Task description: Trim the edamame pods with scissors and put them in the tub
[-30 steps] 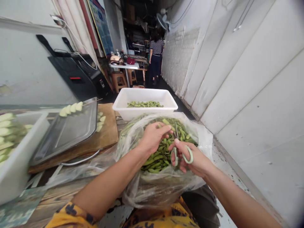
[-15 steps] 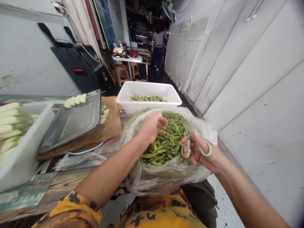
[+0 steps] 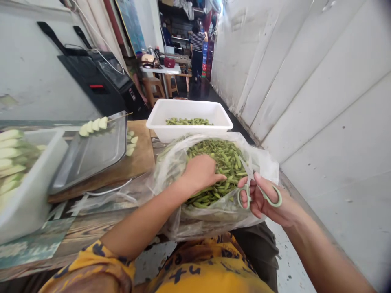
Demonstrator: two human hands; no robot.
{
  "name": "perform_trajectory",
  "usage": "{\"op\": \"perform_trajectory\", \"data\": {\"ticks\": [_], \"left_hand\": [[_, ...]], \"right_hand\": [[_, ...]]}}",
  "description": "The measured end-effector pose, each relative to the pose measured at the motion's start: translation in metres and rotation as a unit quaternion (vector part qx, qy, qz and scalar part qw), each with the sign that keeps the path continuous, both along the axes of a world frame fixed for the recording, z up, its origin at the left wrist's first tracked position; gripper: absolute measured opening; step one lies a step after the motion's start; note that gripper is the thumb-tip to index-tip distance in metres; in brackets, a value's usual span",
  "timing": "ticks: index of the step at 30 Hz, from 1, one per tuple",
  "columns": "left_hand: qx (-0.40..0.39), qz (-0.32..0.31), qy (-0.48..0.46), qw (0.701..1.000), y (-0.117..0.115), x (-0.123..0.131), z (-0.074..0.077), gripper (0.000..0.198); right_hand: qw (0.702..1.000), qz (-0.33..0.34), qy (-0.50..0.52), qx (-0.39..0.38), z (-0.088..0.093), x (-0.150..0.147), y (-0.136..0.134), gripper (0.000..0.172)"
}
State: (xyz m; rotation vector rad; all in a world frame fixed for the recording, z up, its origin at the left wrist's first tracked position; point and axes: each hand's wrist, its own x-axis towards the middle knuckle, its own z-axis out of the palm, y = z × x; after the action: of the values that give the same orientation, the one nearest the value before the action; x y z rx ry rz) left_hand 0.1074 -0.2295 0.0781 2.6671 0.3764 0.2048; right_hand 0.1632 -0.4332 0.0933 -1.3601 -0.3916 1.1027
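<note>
At the far left, a white tub (image 3: 45, 179) holds long pale-green slices (image 3: 10, 153) on the worn wooden bench (image 3: 88, 234). To its right a metal tray (image 3: 94, 152) overlaps a wooden board (image 3: 142, 152); a skewer of pale pieces (image 3: 93, 126) lies near the tray's far edge, its bare stick pointing right. Behind these, a black appliance (image 3: 94, 85) stands by the wall. More cut pieces (image 3: 131, 147) sit on the board, right of the tray.

Next comes a clear plastic bag (image 3: 171, 162), its wide mouth open, full of green pods (image 3: 226, 154). The left hand (image 3: 201, 173) reaches down over the pods, thumb stretched to the right; its other fingertips are hidden, so whether it grips a pod cannot be told. Just beyond the bag, a white bin (image 3: 189, 134) has a shallow layer of loose pods (image 3: 189, 121) inside. Well behind it a person in a striped top (image 3: 197, 44) stands with their back turned.

At the bag's right side, the right hand (image 3: 264, 199) is curled through the green handles of a pair of scissors (image 3: 249, 173), blades parted and pointing away over the bag.
</note>
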Motion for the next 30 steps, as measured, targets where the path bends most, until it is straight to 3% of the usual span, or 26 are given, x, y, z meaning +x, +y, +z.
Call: {"op": "perform_trajectory", "data": {"ticks": [3, 6, 13, 20, 24, 30], "left_hand": [[0.007, -0.044, 0.035, 0.998, 0.001, 0.002, -0.001, 0.029], [-0.018, -0.058, 0.013, 0.998, 0.006, 0.004, -0.002, 0.016], [-0.027, -0.071, -0.022, 0.997, 0.012, 0.011, -0.012, 0.022], [-0.206, -0.115, -0.035, 0.971, 0.011, 0.002, 0.008, 0.027], [-0.196, -0.151, -0.025, 0.969, 0.007, -0.002, 0.016, 0.026], [-0.194, -0.171, 0.002, 0.966, 0.005, -0.004, 0.015, 0.026]], "right_hand": [[1.0, 0.007, -0.003, 0.002, -0.001, -0.002, 0.001, 0.043], [1.0, 0.022, -0.01, -0.016, -0.003, -0.003, 0.003, 0.043], [0.997, 0.048, -0.036, -0.051, -0.005, -0.002, 0.006, 0.046], [0.974, 0.099, -0.145, -0.143, 0.007, -0.005, 0.01, 0.05], [0.959, 0.115, -0.201, -0.162, 0.012, -0.004, 0.014, 0.048], [0.955, 0.119, -0.22, -0.161, 0.009, -0.001, 0.017, 0.043]]}}
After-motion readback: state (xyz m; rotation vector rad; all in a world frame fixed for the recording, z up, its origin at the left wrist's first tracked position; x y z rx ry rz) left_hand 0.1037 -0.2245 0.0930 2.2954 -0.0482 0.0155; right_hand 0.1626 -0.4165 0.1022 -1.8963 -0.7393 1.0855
